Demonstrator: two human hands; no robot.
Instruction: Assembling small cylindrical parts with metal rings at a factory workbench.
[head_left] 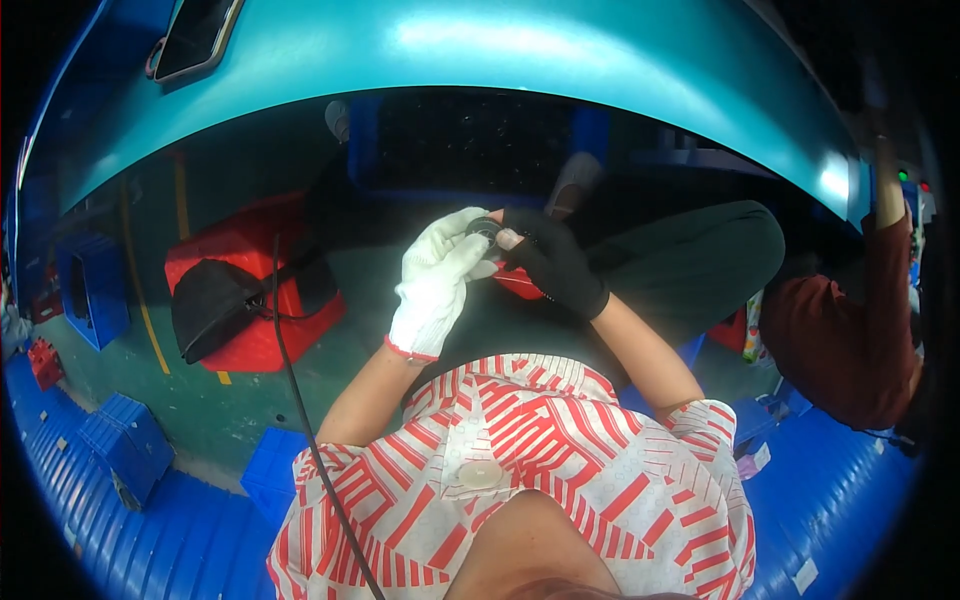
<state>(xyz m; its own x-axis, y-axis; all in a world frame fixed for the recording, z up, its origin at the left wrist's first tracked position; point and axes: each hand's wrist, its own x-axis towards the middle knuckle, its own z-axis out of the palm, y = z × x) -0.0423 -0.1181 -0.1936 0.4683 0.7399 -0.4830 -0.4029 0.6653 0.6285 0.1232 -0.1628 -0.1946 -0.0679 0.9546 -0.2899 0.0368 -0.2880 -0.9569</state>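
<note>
My left hand (437, 275), in a white knit glove with a red cuff edge, is closed on a small dark round part (485, 232) with a ring-like rim. My right hand (550, 258), in a black glove with bare fingertips, pinches the same part from the other side. Both hands meet above my lap, below the edge of the turquoise table. What the part is exactly cannot be made out. Just beneath the hands shows a bit of a red thing (518, 281).
A phone (200, 38) lies on the turquoise table (480, 50). Below the table is a blue bin (362, 140) with dark contents. A black bag (215, 308) rests on a red stool (250, 355) at left. A dark cable (295, 390) runs past my left arm. A co-worker (840, 340) sits at right.
</note>
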